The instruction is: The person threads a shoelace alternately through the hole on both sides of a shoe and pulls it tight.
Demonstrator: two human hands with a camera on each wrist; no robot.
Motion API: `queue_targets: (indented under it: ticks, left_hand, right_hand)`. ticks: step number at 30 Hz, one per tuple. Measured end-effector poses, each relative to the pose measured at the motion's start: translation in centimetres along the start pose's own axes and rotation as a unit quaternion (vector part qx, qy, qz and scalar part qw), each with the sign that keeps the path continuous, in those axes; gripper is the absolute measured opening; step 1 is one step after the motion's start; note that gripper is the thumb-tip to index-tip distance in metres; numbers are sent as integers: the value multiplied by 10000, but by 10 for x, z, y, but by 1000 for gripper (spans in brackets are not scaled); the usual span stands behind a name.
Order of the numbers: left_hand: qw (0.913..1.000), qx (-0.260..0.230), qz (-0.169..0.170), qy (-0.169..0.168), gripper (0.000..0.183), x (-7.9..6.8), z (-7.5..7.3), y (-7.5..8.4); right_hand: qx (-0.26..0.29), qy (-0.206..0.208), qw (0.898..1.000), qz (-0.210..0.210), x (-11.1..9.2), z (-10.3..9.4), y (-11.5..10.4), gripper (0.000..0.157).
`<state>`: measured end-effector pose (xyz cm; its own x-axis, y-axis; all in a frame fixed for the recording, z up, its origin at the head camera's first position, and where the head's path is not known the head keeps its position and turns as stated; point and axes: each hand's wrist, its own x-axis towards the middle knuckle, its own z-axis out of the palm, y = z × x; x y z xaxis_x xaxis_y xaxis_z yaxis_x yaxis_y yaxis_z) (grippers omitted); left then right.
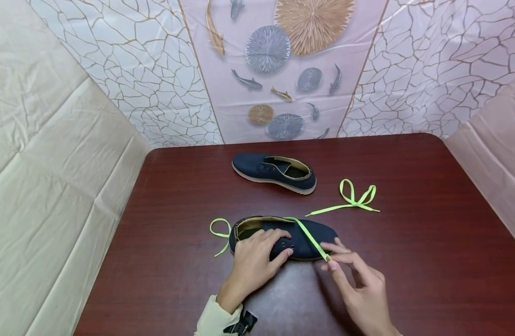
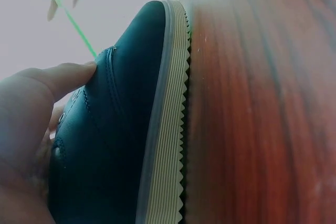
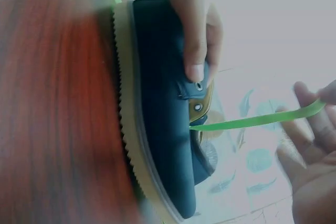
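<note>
A: Hand status?
B: Left hand [image 1: 255,254] has the near shoe [image 1: 301,245] — thumb on the near-side upper by the eyelets [image 1: 288,245], fingers bent over the opening. Hold looks light.
A: Right hand [image 1: 360,284]?
B: Pinching the end of the green lace [image 1: 311,238] between thumb and fingertips, just beside the toe. Remaining fingers loosely spread.
A: Lace path?
B: Comes off the near shoe's far side, slants over the front, ends in the pinch. Looks straight from the head view; right wrist view shows it bending up near the fingers.
A: Shoe position?
B: Sole down on the dark red table [image 1: 177,196], toe to the right.
A: Other stuff?
B: Far shoe [image 1: 276,175] stands behind it, toe to the left. Looped green bow [image 1: 357,203] lies on the table at right, apart from both shoes. Another green loop [image 1: 222,235] sits by the near shoe's heel — can't tell what it connects to.
</note>
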<state>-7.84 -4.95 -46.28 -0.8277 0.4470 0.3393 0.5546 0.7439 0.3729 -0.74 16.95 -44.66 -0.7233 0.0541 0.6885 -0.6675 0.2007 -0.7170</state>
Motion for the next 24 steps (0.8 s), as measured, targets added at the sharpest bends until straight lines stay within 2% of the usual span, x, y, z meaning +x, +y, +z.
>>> queue_targets:
  ticks: [2, 3, 6, 10, 15, 19, 24]
  left_hand:
    - [10000, 0, 9, 17, 26, 0, 0, -1]
    - [10000, 0, 14, 24, 26, -1, 0, -1]
    - [10000, -12, 23, 17, 26, -1, 0, -2]
    - [10000, -19, 44, -7, 26, -1, 1, -3]
    - [10000, -9, 50, -18, 26, 0, 1, -3]
    - [10000, -3, 55, -3, 26, 0, 1, -3]
    - [10000, -3, 65, 11, 27, -1, 1, -3]
  right_hand:
    - [846, -46, 9956, -401, 3, 2, -1, 6]
    - [1066, -67, 9931, -475, 3, 2, -1, 2]
    - [1205, -25, 9918, -423, 3, 3, -2, 2]
    - [498, 217, 9984, 147, -3, -1, -1, 9]
    - [-535, 371, 9955, 688, -2, -16, -8, 18]
    - [-1410, 466, 9824, 1135, 7, -40, -14, 22]
    - [-2314, 890, 9564, 1542, 15, -75, -21, 17]
